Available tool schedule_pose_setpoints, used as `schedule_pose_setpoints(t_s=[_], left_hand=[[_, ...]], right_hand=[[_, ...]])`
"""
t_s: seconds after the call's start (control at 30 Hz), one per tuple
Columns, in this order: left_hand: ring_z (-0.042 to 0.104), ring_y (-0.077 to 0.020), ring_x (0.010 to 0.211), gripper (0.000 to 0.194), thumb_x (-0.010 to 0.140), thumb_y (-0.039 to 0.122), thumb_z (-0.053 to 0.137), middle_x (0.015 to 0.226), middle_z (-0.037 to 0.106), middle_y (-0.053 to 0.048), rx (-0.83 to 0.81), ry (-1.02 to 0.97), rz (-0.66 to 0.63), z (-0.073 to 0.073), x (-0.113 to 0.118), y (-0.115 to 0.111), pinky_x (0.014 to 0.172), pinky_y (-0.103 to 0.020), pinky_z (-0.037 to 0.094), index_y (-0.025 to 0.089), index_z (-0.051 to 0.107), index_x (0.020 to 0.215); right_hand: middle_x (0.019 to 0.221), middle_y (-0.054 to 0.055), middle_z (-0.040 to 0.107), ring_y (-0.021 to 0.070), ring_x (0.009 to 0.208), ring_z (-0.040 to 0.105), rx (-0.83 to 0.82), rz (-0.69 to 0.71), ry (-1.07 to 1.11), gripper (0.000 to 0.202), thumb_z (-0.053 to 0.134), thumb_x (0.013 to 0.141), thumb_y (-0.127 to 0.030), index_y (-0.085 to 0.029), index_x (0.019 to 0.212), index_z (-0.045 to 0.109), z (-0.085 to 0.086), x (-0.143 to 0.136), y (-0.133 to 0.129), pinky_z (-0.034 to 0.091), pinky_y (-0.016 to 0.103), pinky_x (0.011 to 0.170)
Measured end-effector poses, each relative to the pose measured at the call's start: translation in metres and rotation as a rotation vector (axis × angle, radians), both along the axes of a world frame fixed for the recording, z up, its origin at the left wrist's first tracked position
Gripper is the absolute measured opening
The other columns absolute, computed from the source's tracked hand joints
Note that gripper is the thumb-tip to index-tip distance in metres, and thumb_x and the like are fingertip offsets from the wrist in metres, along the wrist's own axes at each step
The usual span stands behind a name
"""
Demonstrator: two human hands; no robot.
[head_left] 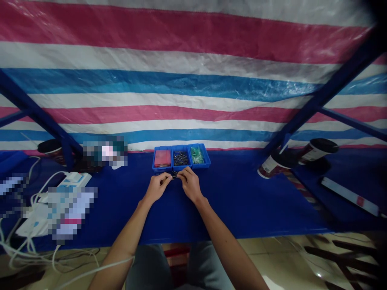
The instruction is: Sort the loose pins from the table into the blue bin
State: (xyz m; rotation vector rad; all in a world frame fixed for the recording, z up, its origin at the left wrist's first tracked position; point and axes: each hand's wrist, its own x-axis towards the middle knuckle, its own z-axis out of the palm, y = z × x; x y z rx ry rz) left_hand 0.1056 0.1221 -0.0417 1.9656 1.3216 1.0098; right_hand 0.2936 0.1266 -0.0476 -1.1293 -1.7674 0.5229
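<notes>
Three joined blue bins stand on the blue table. The left bin holds pinkish-red pieces, the middle one dark screw-like pieces, the right one green and clear small pieces. Just in front of the bins, my left hand and my right hand are close together with fingertips pinched. Between the fingertips is a small dark thin item, too small to make out, which both hands appear to grip.
White power strips and tangled cables lie on the left. Paper cups stand on the right, near a long white strip. Blue metal posts rise at both sides before a striped sheet.
</notes>
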Motion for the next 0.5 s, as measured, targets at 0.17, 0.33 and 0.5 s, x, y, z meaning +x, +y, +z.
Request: schedule_pose_setpoints(t_s=[0.17,0.33,0.5], left_hand=[[0.033,-0.0091,0.05,0.033,0.095,0.041,0.051,0.053,0.04,0.006,0.002,-0.013,0.006,0.0,0.0,0.0,0.054,-0.022,0.027,0.015,0.069,0.086],[0.031,-0.0094,0.049,0.034,0.095,0.043,0.05,0.053,0.038,0.006,-0.005,-0.067,0.031,-0.001,-0.001,0.0,0.053,-0.022,0.025,0.015,0.065,0.084],[0.031,-0.0093,0.05,0.032,0.095,0.043,0.051,0.054,0.036,0.006,-0.015,-0.097,0.043,-0.001,-0.002,0.001,0.053,-0.022,0.024,0.015,0.063,0.085]], right_hand=[[0.094,0.005,0.061,0.0166,0.083,0.061,0.019,0.018,-0.003,0.017,0.051,0.097,-0.021,-0.022,0.093,0.067,0.001,0.003,-0.001,0.047,0.026,0.079],[0.093,0.004,0.06,0.0159,0.082,0.061,0.068,-0.091,0.01,0.019,0.048,0.098,-0.02,-0.021,0.094,0.067,0.012,0.002,0.001,0.046,0.026,0.076],[0.095,0.005,0.062,0.0165,0.078,0.06,0.099,-0.324,0.004,0.02,0.049,0.099,-0.028,-0.02,0.103,0.067,0.031,-0.004,0.027,0.045,0.027,0.073]])
